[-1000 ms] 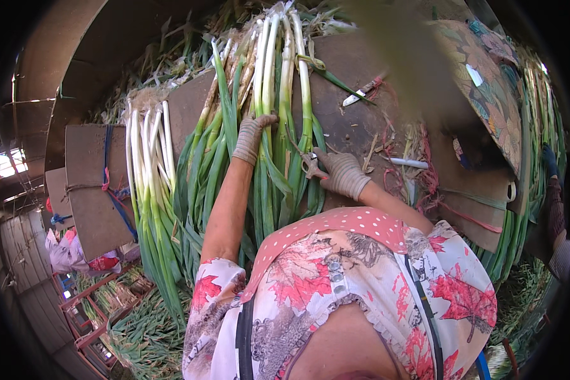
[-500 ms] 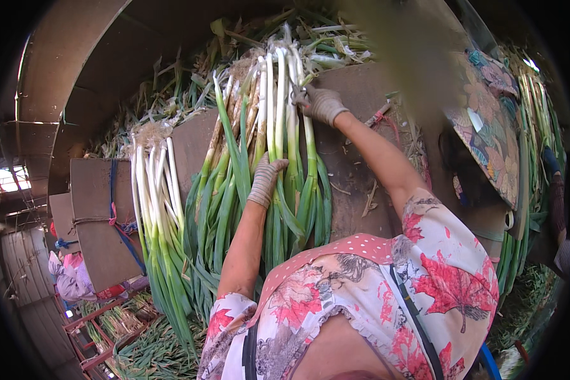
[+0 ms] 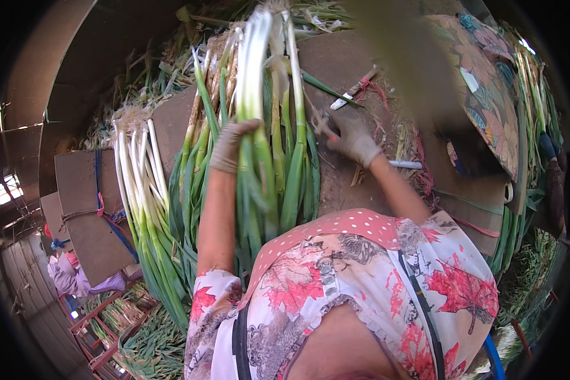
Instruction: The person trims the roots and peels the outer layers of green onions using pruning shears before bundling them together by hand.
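Observation:
My gloved left hand (image 3: 233, 142) is closed round several long green onions (image 3: 254, 76), at the place where white stems turn green. Motion blurs these stems; their leaves hang toward my body. More green onions (image 3: 291, 149) with dry outer skins lie beneath and beside them on the brown work surface (image 3: 342, 180). To the right, my gloved right hand (image 3: 354, 142) is bent just beside the pile, apart from the held stems. A small greyish object with a reddish spot shows at its fingertips, too blurred to name.
A cleaned bunch of green onions (image 3: 139, 183) lies at the left. A white-bladed knife (image 3: 354, 88) and pink twine (image 3: 422, 161) lie at the right. Peeled waste (image 3: 161, 79) is heaped along the far edge. A flowered padded board (image 3: 475, 88) stands at the far right.
My left hand has moved left and up, lifting several green onions. My right hand has left the white stems and come down to the right. The knife now shows more fully.

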The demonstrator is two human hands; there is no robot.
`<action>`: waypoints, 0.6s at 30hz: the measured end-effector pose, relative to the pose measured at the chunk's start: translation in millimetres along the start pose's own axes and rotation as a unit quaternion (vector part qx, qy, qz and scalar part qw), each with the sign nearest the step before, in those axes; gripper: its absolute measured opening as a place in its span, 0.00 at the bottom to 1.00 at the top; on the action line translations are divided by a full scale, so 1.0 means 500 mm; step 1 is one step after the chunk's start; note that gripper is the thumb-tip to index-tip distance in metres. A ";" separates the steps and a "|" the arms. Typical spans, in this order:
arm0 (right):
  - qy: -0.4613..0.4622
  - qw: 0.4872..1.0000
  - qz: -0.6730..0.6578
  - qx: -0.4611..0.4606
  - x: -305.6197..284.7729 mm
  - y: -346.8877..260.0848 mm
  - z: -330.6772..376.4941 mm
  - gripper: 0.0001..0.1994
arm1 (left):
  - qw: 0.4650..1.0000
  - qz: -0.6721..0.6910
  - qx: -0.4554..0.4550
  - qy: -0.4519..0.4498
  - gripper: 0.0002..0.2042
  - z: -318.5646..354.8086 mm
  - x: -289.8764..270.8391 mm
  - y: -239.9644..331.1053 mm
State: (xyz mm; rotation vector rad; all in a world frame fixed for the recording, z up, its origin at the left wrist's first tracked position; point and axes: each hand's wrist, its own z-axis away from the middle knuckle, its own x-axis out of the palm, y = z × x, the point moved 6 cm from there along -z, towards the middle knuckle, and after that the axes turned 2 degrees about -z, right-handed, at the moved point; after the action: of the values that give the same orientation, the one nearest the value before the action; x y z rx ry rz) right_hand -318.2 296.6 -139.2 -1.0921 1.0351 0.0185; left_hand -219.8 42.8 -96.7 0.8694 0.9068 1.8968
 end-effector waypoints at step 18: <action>-0.114 0.990 0.078 0.038 0.110 -0.040 0.011 0.39 | 0.985 0.144 -0.072 -0.054 0.30 -0.014 0.003 -0.122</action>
State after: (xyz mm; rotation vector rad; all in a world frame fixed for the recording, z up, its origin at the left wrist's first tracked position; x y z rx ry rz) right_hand -274.4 265.6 -162.7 -0.9146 0.9053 0.2239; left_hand -203.0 65.6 -151.0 1.0480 0.5933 2.1070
